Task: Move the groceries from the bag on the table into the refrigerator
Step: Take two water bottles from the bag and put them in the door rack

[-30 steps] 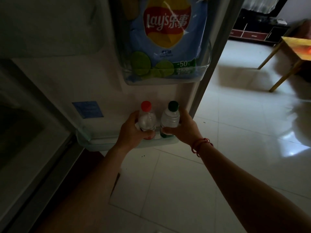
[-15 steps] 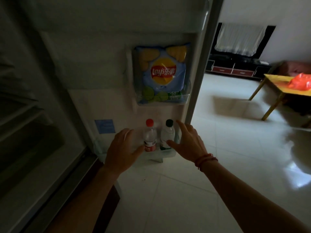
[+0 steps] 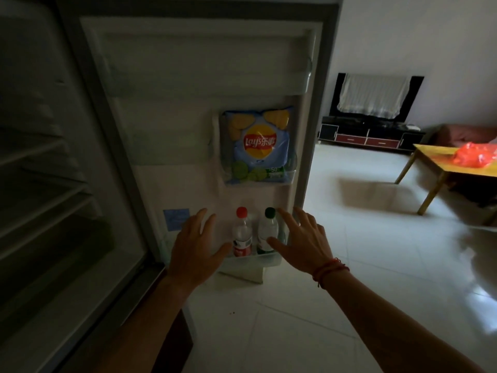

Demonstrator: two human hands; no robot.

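Note:
Two clear bottles stand side by side in the lowest door bin (image 3: 251, 267) of the open refrigerator door (image 3: 188, 103): a red-capped bottle (image 3: 242, 232) on the left and a green-capped bottle (image 3: 267, 230) on the right. My left hand (image 3: 196, 249) hovers just left of the red-capped bottle, fingers spread, holding nothing. To the right of the green-capped bottle my right hand (image 3: 301, 243) is spread too and holds nothing. A blue Lay's chips bag (image 3: 258, 146) sits in the door bin above. The red grocery bag (image 3: 476, 157) lies on the yellow table (image 3: 435, 160) at far right.
The dark refrigerator interior with wire shelves (image 3: 40, 184) is on the left. A shiny white tiled floor (image 3: 363, 265) stretches between the door and the table. A dark TV cabinet (image 3: 371, 135) stands against the back wall.
Both hands let go of the two bottles, which now stand in the door bin, and drew back with fingers spread. The view pulled back and tilted up.

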